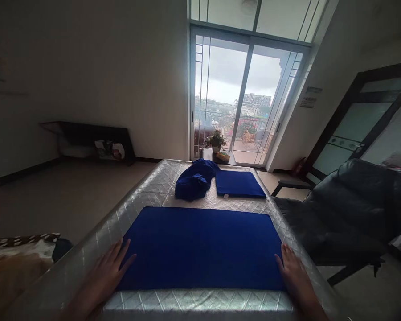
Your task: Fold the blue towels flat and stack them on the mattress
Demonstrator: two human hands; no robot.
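A large blue cloth (200,247) lies spread flat on the near end of a silver quilted mattress (153,189). My left hand (108,269) rests flat at the cloth's left edge, fingers stretched out and its fingertips on the fabric. At the right edge my right hand (292,272) lies flat too, fingers extended along the border. Neither hand holds anything. Farther up the mattress sit a crumpled blue bundle of cloth (195,179) and, right of it, a neatly folded blue cloth (238,183).
A dark leather armchair (350,209) stands close to the mattress on the right. Beyond the far end are a small table with a potted plant (216,141) and sliding glass balcony doors (243,98). A patterned blanket (16,263) lies at left; a low dark shelf (90,140) lines the left wall.
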